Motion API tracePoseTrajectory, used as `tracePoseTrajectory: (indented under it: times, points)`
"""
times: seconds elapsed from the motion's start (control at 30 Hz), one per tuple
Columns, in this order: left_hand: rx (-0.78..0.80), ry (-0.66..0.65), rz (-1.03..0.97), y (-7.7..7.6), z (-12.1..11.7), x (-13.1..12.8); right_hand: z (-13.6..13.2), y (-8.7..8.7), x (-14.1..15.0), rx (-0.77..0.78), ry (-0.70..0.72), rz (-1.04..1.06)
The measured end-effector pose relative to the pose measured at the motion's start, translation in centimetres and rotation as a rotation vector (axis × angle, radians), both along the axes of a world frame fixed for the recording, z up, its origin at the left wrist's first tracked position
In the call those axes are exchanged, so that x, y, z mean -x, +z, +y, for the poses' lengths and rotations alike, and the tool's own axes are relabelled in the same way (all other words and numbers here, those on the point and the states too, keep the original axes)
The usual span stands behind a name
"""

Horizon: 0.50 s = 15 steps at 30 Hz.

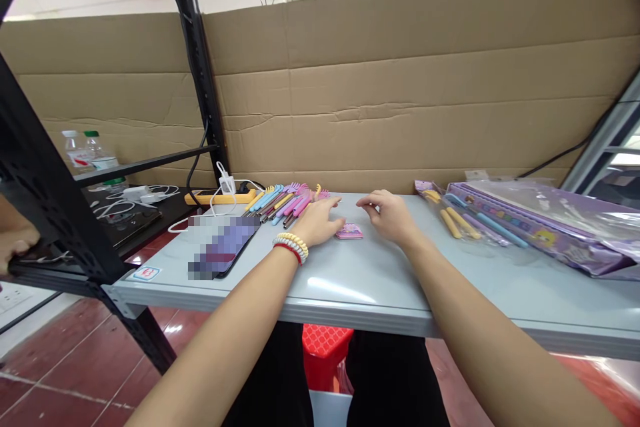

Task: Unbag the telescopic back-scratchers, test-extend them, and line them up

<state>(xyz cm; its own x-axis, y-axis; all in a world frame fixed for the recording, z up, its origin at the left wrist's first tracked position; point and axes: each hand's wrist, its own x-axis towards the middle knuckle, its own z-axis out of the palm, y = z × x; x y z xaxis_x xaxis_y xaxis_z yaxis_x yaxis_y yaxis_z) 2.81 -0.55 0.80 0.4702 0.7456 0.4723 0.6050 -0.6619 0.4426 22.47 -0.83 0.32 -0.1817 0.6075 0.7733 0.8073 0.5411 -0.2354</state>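
Note:
My left hand (320, 220) rests over the grey table with its fingers stretched out and thumb apart, holding nothing I can see. A small stack of pink printed cards (349, 231) lies just right of its thumb. Across a narrow gap, my right hand (389, 213) hovers with fingers bent loosely and apart, and nothing shows in it. Left of my left hand is a pile of colourful back scratchers (280, 203) with claw-shaped ends and pink, blue and yellow handles. Part of that pile is hidden behind the left hand.
A phone (235, 250) lies at the left, near a yellow power strip (220, 197) with white cables. At the right are yellow-handled sticks in clear plastic (460, 221) and a purple package (550, 220). A black shelf post (193, 47) and cardboard wall (400, 80) bound the table.

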Motion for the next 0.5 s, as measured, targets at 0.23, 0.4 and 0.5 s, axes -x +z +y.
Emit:
tracePoseTrajectory:
  times: [0.23, 0.4, 0.5]
  points:
    - [0.028, 0.018, -0.276, 0.30, 0.07, -0.21, -0.07, -0.21, -0.28, 0.015, -0.019, 0.057]
    - [0.158, -0.077, -0.456, 0.59, -0.07, -0.43, -0.43, -0.23, 0.03, 0.098, -0.004, -0.023]
    - [0.188, -0.137, -0.509, 0.67, -0.17, -0.46, -0.36, -0.25, 0.16, 0.144, -0.114, -0.036]
